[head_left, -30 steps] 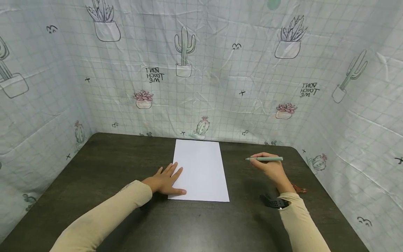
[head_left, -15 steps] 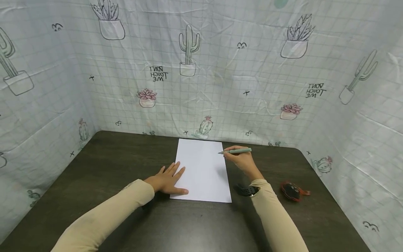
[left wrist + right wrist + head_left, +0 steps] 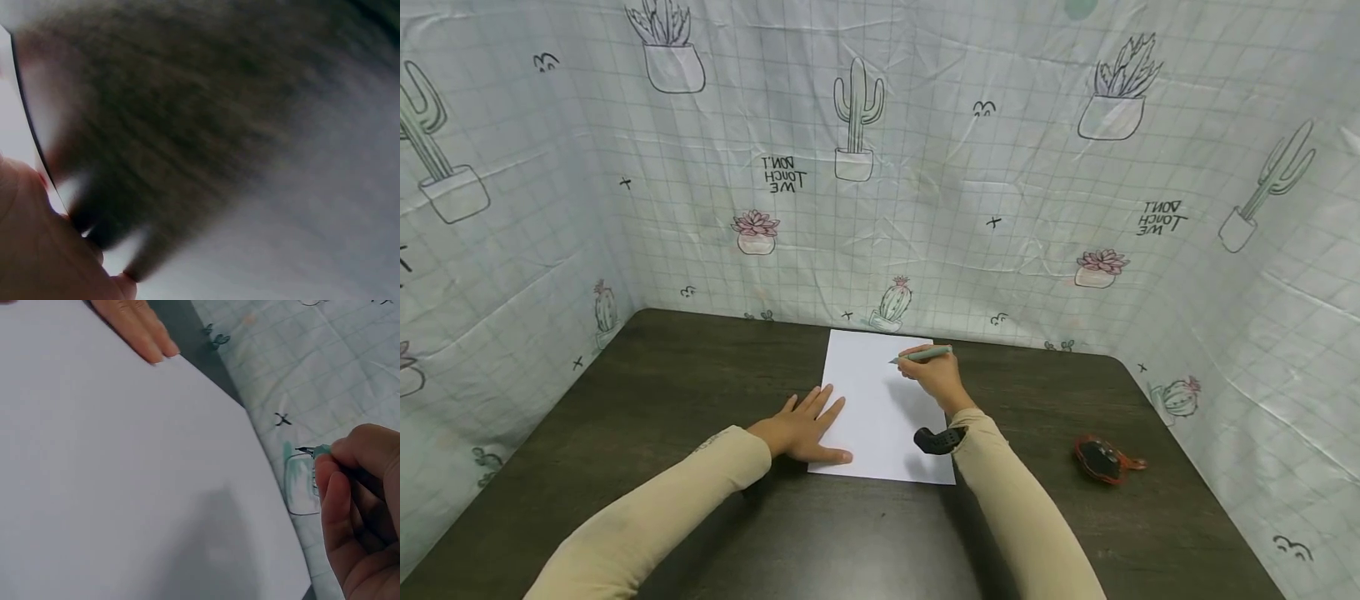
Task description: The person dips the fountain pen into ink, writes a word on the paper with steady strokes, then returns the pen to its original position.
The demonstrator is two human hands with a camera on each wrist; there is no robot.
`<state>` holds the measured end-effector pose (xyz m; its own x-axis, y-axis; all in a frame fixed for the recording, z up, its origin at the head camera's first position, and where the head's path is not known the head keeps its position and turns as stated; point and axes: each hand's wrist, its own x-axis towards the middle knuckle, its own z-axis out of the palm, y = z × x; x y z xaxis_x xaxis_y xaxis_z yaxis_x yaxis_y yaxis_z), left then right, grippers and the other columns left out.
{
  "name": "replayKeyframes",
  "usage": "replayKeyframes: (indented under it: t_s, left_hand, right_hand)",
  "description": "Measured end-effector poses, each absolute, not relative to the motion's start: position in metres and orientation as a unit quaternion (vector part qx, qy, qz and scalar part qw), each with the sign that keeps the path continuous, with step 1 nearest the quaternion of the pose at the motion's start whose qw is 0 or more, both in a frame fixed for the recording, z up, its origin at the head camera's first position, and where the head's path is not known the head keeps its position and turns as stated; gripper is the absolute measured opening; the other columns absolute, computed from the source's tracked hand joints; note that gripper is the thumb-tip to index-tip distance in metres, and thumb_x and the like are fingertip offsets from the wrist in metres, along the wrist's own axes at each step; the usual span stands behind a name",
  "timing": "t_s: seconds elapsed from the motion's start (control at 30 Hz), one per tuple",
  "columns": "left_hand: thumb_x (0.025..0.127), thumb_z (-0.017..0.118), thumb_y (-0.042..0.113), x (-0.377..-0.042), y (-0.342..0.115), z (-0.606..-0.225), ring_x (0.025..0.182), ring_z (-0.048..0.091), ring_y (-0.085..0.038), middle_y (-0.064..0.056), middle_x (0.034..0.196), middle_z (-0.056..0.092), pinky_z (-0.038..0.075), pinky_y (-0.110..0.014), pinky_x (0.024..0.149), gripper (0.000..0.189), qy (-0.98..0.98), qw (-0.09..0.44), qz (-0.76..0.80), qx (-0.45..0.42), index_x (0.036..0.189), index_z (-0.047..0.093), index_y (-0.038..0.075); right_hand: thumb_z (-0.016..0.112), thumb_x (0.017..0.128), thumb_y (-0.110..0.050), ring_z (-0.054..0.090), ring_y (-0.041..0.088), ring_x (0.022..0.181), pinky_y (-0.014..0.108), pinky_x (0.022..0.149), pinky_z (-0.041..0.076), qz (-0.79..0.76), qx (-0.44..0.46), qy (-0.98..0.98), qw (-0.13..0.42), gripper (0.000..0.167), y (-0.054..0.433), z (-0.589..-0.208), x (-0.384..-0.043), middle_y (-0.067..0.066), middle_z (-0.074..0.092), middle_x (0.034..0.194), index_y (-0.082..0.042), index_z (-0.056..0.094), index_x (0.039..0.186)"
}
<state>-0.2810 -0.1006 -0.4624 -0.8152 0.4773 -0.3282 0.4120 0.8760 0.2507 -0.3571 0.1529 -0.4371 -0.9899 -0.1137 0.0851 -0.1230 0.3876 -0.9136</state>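
A blank white sheet of paper (image 3: 868,417) lies on the dark table, its far edge near the cloth backdrop. My left hand (image 3: 801,429) rests spread on the sheet's left edge, fingers straight and thumb pointing right. In the left wrist view that hand (image 3: 44,244) shows only in the lower left corner. My right hand (image 3: 936,375) pinches a pale green pen (image 3: 927,353) over the upper right part of the sheet. The pen's dark tip (image 3: 304,449) points left and appears above the paper, not touching it, in the right wrist view.
A red-orange and black object (image 3: 1101,460), its kind unclear, lies on the table (image 3: 1037,417) at the right. A cactus-print cloth (image 3: 925,167) hangs behind and at both sides. The right wrist wears a black band (image 3: 938,441).
My right hand has moved left with the pen, from beside the paper to above it. The red-orange and black object has come into full sight. My left hand stays on the paper.
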Motion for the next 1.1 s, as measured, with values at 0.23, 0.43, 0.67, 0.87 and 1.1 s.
replayKeyframes:
  t_s: [0.23, 0.43, 0.67, 0.87, 1.1]
  left_hand:
    - [0.079, 0.039, 0.084, -0.286, -0.101, -0.469, 0.147, -0.01, -0.024, -0.005, 0.161, -0.012, 0.001, -0.055, 0.115, 0.105, 0.95, 0.193, 0.086, 0.23, 0.156, 0.002, 0.024]
    - [0.084, 0.042, 0.077, -0.278, -0.098, -0.455, 0.148, -0.006, -0.026, -0.008, 0.161, -0.008, 0.003, -0.055, 0.116, 0.099, 0.95, 0.196, 0.079, 0.231, 0.156, 0.005, 0.02]
    - [0.086, 0.043, 0.074, -0.276, -0.095, -0.453, 0.148, -0.002, -0.027, -0.009, 0.162, -0.005, 0.006, -0.054, 0.116, 0.096, 0.951, 0.194, 0.07, 0.229, 0.156, 0.007, 0.02]
    - [0.086, 0.043, 0.074, -0.275, -0.096, -0.452, 0.148, -0.003, -0.027, -0.008, 0.162, -0.005, 0.005, -0.054, 0.116, 0.095, 0.952, 0.194, 0.067, 0.228, 0.156, 0.006, 0.02]
    - [0.087, 0.044, 0.072, -0.273, -0.098, -0.449, 0.148, -0.002, -0.028, -0.011, 0.161, -0.004, 0.004, -0.054, 0.116, 0.095, 0.948, 0.2, 0.076, 0.234, 0.156, 0.009, 0.017]
  right_hand:
    - [0.072, 0.084, -0.013, 0.069, 0.016, 0.077, 0.035, 0.077, 0.056, 0.533, 0.052, -0.845, 0.002, 0.014, 0.137, -0.446, -0.362, 0.008, 0.073, 0.084, -0.006, 0.075, 0.095]
    - [0.072, 0.083, -0.011, 0.07, 0.017, 0.074, 0.031, 0.072, 0.057, 0.522, 0.049, -0.852, 0.0, 0.011, 0.13, -0.447, -0.363, 0.008, 0.073, 0.08, -0.005, 0.075, 0.091]
    - [0.072, 0.083, -0.011, 0.07, 0.015, 0.071, 0.029, 0.067, 0.056, 0.496, 0.038, -0.867, -0.005, 0.009, 0.124, -0.451, -0.366, 0.006, 0.072, 0.076, -0.005, 0.076, 0.089]
    - [0.073, 0.082, -0.011, 0.071, 0.016, 0.071, 0.03, 0.068, 0.057, 0.515, 0.034, -0.856, -0.006, 0.009, 0.117, -0.456, -0.368, 0.008, 0.073, 0.077, -0.005, 0.076, 0.089]
    - [0.073, 0.082, -0.013, 0.068, 0.013, 0.066, 0.028, 0.063, 0.054, 0.484, 0.032, -0.874, 0.004, 0.007, 0.112, -0.46, -0.367, 0.004, 0.072, 0.073, -0.008, 0.076, 0.086]
